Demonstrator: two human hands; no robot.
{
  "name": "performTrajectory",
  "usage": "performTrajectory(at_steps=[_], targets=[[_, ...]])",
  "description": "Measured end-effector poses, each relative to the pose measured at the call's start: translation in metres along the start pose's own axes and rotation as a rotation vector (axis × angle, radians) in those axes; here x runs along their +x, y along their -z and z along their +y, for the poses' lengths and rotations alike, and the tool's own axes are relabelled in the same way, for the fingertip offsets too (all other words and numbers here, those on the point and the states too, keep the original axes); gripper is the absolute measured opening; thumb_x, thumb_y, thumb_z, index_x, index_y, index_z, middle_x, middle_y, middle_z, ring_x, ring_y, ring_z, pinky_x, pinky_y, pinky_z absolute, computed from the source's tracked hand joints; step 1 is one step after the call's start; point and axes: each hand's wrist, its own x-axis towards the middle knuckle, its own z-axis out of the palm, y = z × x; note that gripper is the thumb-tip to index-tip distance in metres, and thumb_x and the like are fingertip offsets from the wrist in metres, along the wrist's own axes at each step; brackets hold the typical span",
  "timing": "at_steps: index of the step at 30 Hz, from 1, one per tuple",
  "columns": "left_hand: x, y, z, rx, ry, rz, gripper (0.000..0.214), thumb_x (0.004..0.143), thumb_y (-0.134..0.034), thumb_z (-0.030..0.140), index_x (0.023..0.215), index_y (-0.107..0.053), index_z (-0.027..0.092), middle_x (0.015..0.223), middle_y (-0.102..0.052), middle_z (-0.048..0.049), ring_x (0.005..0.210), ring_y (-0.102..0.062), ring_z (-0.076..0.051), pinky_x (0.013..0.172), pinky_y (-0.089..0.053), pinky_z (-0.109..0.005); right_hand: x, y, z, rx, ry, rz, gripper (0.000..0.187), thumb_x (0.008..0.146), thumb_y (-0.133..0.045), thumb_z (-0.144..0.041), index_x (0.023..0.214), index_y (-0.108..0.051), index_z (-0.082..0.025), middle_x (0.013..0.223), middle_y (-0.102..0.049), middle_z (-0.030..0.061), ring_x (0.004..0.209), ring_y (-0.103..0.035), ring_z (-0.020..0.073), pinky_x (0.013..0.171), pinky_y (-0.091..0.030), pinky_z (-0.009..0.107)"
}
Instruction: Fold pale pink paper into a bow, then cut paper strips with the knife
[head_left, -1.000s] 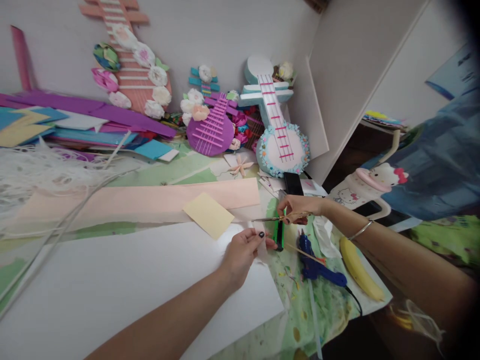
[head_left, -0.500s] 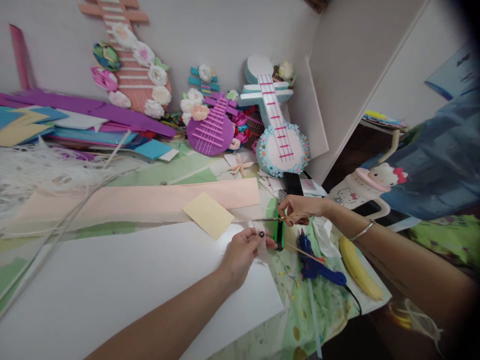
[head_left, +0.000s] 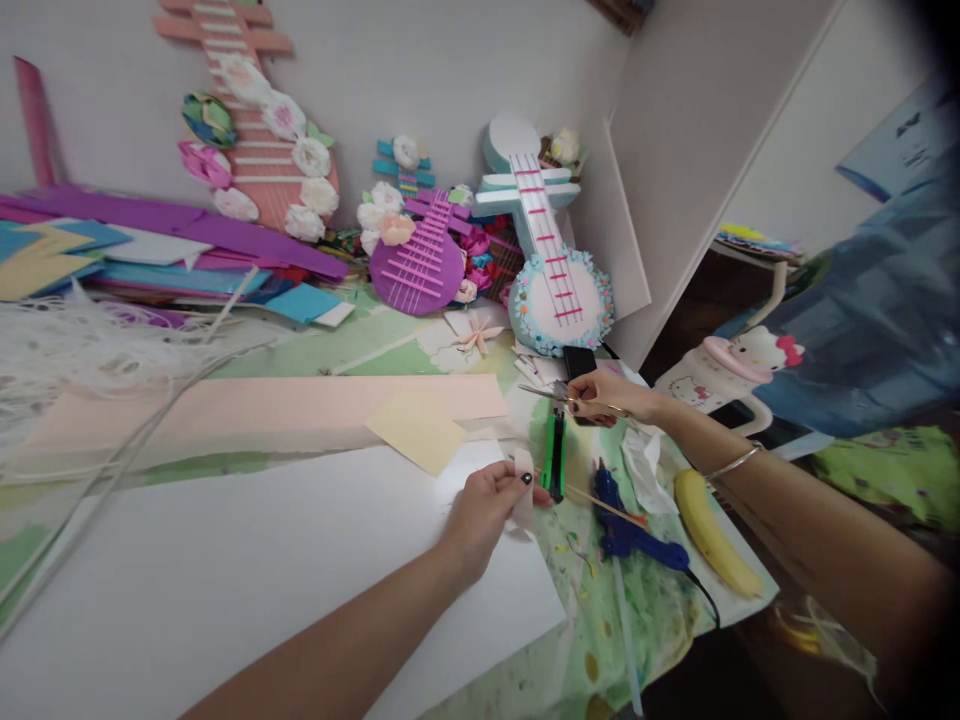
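My left hand (head_left: 480, 515) pinches a small pale paper strip (head_left: 523, 515) between thumb and fingers, above the right end of a large white board (head_left: 262, 570). Up and to the right, my right hand (head_left: 604, 393) is closed on scissors (head_left: 538, 390), the blades pointing left and apart from the strip. Just below the scissors lies a green-and-black utility knife (head_left: 553, 455). A long peach paper strip (head_left: 337, 400) and a yellow paper square (head_left: 427, 445) lie left of the hands.
A blue glue gun (head_left: 637, 543), a banana (head_left: 712, 535) and a cup (head_left: 690, 375) are on the right. Decorated instrument models, including a purple one (head_left: 420, 265) and a light-blue one (head_left: 562, 290), stand at the back. White stringy material (head_left: 97, 345) is piled left.
My right hand has lifted the scissors up and away from the left hand. The paper held in my left hand now curls above the fingertips. The view has shifted slightly.
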Motion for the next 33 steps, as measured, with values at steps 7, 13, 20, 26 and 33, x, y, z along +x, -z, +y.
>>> performTrajectory(at_steps=[7,13,20,26,33], targets=[[-0.006,-0.004,0.003,0.131,-0.052,-0.012,0.031,0.070,-0.070,0.044,0.078,-0.061,0.015,0.065,-0.068,-0.0059,0.059,-0.061,-0.015,0.057,-0.042,-0.024,0.015,-0.026,-0.008,-0.292,-0.158,0.360,0.038,0.072,-0.065,-0.053,0.072,-0.054,-0.017,0.056,-0.059,0.0035,0.048,-0.055,0.0131,0.044,-0.038,0.022],[-0.007,-0.010,0.017,0.355,-0.187,0.013,0.025,0.072,-0.062,0.042,0.067,-0.057,0.018,0.056,-0.060,-0.0012,0.054,-0.056,-0.014,0.058,-0.043,-0.026,0.035,-0.043,-0.030,-0.572,-0.215,0.570,0.026,0.082,-0.056,-0.036,0.094,-0.060,-0.013,0.092,-0.067,0.0178,0.092,-0.064,0.0301,0.070,-0.045,0.031],[-0.035,0.016,0.050,0.875,-0.334,0.038,0.020,0.070,-0.066,0.028,0.053,-0.063,0.018,0.048,-0.053,0.0013,0.050,-0.047,-0.013,0.052,-0.031,-0.024,0.050,-0.066,-0.055,-0.735,-0.154,0.582,0.033,0.090,-0.054,-0.035,0.112,-0.057,-0.010,0.109,-0.062,0.0137,0.102,-0.060,0.0238,0.089,-0.046,0.042],[-0.079,0.072,0.080,1.285,-0.431,0.106,0.020,0.076,-0.065,0.030,0.093,-0.072,0.022,0.093,-0.072,-0.0051,0.084,-0.064,-0.022,0.075,-0.046,-0.029,0.059,-0.106,-0.103,-0.691,0.080,0.473,0.022,0.091,-0.052,-0.026,0.104,-0.062,-0.012,0.108,-0.065,0.0142,0.105,-0.057,0.0215,0.090,-0.041,0.030],[-0.103,0.176,0.151,1.801,-0.533,0.592,0.028,0.088,-0.043,0.017,0.098,-0.069,0.011,0.116,-0.061,-0.0199,0.122,-0.043,-0.036,0.100,-0.031,-0.054,0.090,-0.158,-0.142,-0.568,0.093,0.304,0.057,0.072,-0.075,-0.039,0.117,-0.054,-0.010,0.105,-0.065,0.0122,0.096,-0.061,0.0229,0.078,-0.048,0.031]])
